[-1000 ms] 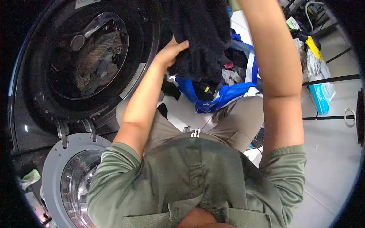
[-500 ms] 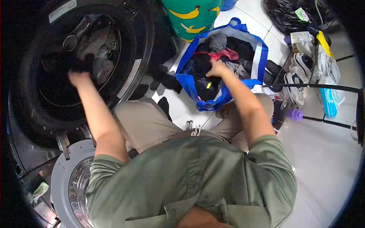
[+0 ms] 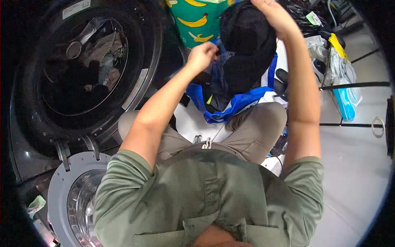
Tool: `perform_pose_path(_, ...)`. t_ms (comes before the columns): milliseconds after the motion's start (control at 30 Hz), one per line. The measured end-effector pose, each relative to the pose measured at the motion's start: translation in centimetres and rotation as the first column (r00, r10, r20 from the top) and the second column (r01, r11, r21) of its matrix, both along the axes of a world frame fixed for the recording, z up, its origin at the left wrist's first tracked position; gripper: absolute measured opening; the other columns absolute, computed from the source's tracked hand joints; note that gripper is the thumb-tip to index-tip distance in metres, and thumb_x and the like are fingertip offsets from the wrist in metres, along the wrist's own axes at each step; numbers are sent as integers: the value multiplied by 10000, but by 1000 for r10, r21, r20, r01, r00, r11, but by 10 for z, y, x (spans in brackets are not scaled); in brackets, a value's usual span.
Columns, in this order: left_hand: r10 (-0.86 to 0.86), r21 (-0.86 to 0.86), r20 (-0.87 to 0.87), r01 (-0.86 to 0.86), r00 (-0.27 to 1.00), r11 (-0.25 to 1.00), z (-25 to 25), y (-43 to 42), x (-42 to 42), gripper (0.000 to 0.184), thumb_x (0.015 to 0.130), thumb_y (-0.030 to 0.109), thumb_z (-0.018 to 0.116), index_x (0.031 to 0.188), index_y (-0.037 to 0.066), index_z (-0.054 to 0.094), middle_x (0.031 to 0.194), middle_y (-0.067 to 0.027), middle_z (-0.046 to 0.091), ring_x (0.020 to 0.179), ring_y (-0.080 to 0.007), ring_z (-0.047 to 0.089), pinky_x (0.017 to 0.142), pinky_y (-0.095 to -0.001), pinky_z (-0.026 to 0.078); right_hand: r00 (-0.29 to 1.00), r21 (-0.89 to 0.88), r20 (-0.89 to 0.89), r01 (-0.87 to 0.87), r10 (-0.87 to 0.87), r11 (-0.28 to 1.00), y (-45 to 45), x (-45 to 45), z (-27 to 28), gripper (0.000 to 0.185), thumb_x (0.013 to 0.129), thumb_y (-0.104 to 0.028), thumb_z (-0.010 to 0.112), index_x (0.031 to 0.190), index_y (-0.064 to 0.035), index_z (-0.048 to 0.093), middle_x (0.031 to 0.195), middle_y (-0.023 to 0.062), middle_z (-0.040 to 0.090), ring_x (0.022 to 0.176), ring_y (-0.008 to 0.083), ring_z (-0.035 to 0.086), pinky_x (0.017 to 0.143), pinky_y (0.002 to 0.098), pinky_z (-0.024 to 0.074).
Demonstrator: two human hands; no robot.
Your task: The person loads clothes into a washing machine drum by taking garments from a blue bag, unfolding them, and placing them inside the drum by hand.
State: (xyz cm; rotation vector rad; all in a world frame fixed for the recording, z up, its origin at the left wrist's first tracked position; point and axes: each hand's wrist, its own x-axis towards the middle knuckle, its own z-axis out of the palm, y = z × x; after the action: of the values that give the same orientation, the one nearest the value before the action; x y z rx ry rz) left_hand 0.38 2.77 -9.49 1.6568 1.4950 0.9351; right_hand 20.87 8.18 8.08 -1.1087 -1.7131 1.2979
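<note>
My right hand (image 3: 273,18) is raised at the top of the view, its fingers partly cut off by the edge. It grips a black garment (image 3: 249,45) that hangs down into the blue-and-white bag (image 3: 255,97). Left of the cloth, my left hand (image 3: 202,57) is closed, fingertips pressed together by the garment's edge. Whether those fingers hold a bit of dark cloth I cannot make out. Dark clothes (image 3: 218,101) fill the bag, mostly hidden behind the hanging garment. Inside the open washer drum (image 3: 78,94) at left lie several grey and dark clothes (image 3: 108,68).
The washer's round door (image 3: 61,197) hangs open at lower left. Behind the bag stands a green banana-print container (image 3: 185,24). Shoes and plastic packages (image 3: 343,78) sit on a rack (image 3: 354,85) at right, with a black plastic bag (image 3: 302,12) beyond. White tiled floor (image 3: 193,123) shows between my knees.
My left hand has come out of the drum opening and across to the bag. My right hand has risen from the bag's clothes, lifting the black garment.
</note>
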Motion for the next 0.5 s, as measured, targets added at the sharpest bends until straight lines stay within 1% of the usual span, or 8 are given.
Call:
perform_pose_path(33,-19,-236,277,87,961,968,-2,7,-1,336,750,110,617,1040,-8,495,949,-139,578,869,-156,570,774,-289,458,995,-93,-97,-27,18,995,-4,13,16,243,843,-199,525,954,13,566,831,80,606,740,165,583,670,280,482)
perform_pose_path(67,51,-210,451,51,891,976,-3,14,-6,243,791,117,595,983,-11,521,869,-92,580,830,-148,564,752,-273,456,980,-170,-195,-62,28,984,-8,24,31,219,848,-193,518,906,6,586,805,76,612,733,157,587,671,267,484)
perform_pose_path(133,-71,57,417,52,906,997,20,16,-1,356,782,124,607,1090,6,473,980,-105,555,894,-154,543,793,-276,437,956,-142,-279,-138,94,980,-18,33,50,237,849,-209,523,936,6,570,862,88,612,768,153,591,687,268,486)
perform_pose_path(200,-123,91,513,89,850,992,52,-1,28,806,637,229,749,1268,29,289,1215,-163,411,1077,-248,435,879,-320,393,888,-186,-373,-357,270,916,-30,27,57,254,847,-226,532,964,-1,558,895,86,605,785,150,588,698,270,486)
perform_pose_path(267,-164,104,638,127,752,986,49,8,58,692,700,220,692,1250,27,319,1170,-152,467,1049,-248,477,881,-334,398,844,-180,-439,-418,308,890,-40,17,63,273,844,-237,540,983,-3,548,912,82,598,795,149,586,702,271,485)
perform_pose_path(300,-171,116,633,126,755,985,63,14,55,692,700,220,692,1250,27,319,1170,-152,467,1049,-248,477,881,-334,398,859,-162,-442,-360,258,919,-47,15,68,264,846,-228,536,984,-3,546,905,78,598,786,148,585,700,270,485)
perform_pose_path(400,-183,107,952,289,247,951,113,38,34,268,828,205,537,1050,57,527,941,-46,606,886,-176,570,825,-345,424,954,-60,-298,-60,40,996,-38,37,65,258,845,-210,525,1006,-8,537,890,75,601,743,142,582,678,251,477)
perform_pose_path(500,-194,112,947,300,257,947,186,4,-6,231,784,192,584,965,49,573,911,-53,610,865,-185,569,818,-346,430,941,114,-226,282,-251,953,-9,78,40,223,829,-281,563,911,-75,581,766,-10,606,648,65,560,561,211,441)
